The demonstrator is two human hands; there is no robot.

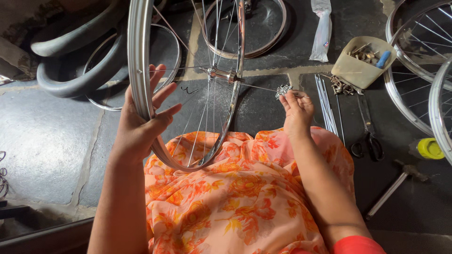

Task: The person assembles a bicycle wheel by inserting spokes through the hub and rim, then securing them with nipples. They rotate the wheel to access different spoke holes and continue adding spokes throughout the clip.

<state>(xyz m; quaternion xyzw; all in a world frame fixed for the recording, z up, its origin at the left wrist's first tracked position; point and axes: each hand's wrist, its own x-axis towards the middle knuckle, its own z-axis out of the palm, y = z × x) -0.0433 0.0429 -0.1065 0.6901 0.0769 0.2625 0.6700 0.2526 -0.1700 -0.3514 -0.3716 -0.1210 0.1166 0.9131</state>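
Stone floor [47,136], wheel rim [139,70] top cropped, left hand [141,117]

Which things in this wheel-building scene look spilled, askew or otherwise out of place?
Small metal parts lie spilled on the stone floor beside the tilted beige tub. The wheel rim in the left hand is only partly spoked. The right hand pinches a small metal cluster.

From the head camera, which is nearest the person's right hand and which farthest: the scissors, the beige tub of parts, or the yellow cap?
Measured from the right hand:
1. Beige tub of parts, up and to the right on the floor; the scissors, lower right, look about as near, so I won't rank these two.
2. Yellow cap, far right by the wheel rims, plainly farthest.
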